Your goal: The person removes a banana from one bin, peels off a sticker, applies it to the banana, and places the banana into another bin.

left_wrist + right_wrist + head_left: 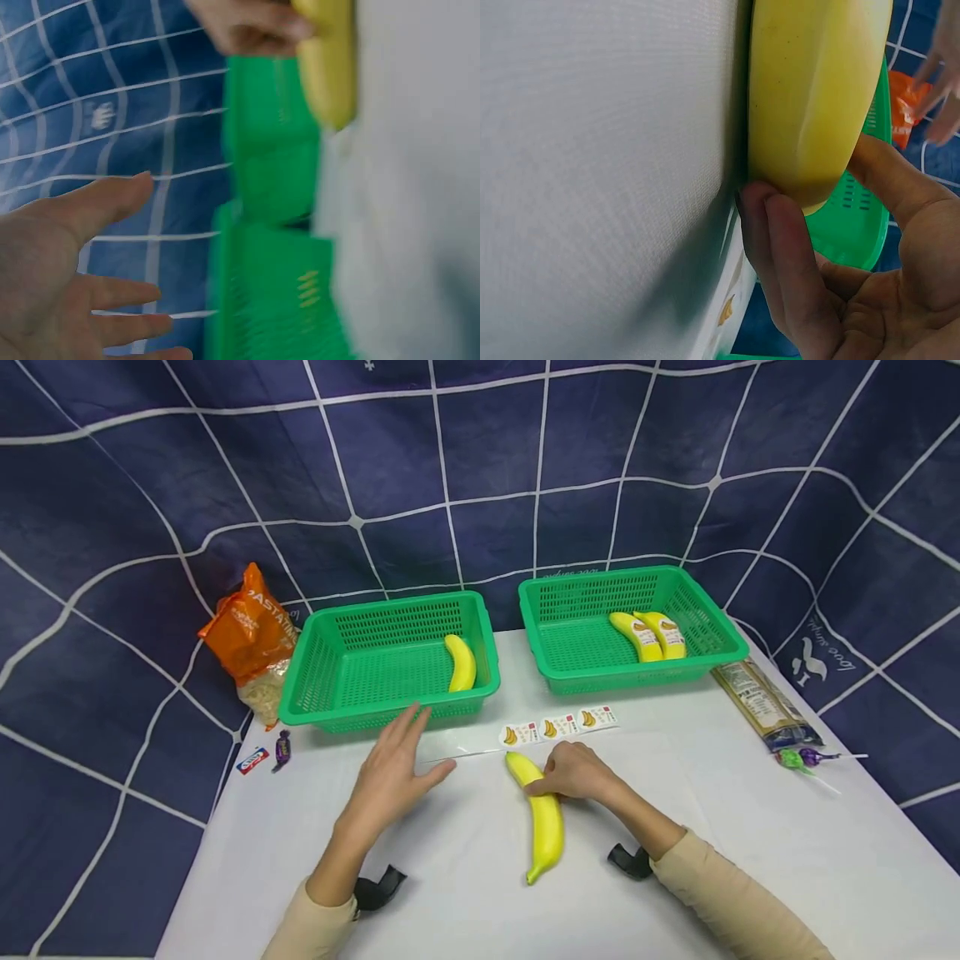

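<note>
Head view looks down and forward from above the near edge of the table [750, 827], wide enough to take in both hands, two baskets at the far side and the blue cloth behind. Left wrist view sits just behind the left hand [67, 262], rolled on its side and aimed across the table to the right; it's blurred, but the green is probably the baskets [262, 262]. Right wrist view hugs the tabletop, very close under the right hand [840, 285], pointing left and far. All three share the banana [817, 90]; each wrist view catches the other hand at its edge.
</note>
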Demonstrator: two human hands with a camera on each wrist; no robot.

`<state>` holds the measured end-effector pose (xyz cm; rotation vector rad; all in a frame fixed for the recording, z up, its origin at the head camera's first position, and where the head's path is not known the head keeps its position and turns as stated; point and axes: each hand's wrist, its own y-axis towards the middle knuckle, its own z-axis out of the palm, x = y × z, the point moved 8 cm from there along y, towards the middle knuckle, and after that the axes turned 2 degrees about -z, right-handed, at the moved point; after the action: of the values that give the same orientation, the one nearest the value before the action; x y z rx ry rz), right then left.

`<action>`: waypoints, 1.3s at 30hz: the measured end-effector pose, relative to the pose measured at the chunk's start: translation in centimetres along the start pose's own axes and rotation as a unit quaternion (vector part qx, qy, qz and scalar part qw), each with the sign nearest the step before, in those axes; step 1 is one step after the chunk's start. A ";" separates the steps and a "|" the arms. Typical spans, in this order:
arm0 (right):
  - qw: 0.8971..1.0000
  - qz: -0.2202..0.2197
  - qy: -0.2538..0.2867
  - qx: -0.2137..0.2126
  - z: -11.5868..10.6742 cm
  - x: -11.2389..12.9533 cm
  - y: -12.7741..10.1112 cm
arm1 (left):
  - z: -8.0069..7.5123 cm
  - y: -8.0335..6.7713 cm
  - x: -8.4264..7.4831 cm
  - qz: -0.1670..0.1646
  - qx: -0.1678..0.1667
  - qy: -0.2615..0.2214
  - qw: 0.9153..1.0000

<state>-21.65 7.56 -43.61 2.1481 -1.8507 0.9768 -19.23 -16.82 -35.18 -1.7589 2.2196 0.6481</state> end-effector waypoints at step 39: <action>0.999 0.017 0.011 0.047 -0.1 -0.3 0.4 | 12.8 2.6 0.4 0.058 0.256 0.049 0.964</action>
<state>-22.02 7.80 -43.84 2.1540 -1.8735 1.1129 -22.91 -10.55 -46.04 -1.4287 2.2931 -0.0097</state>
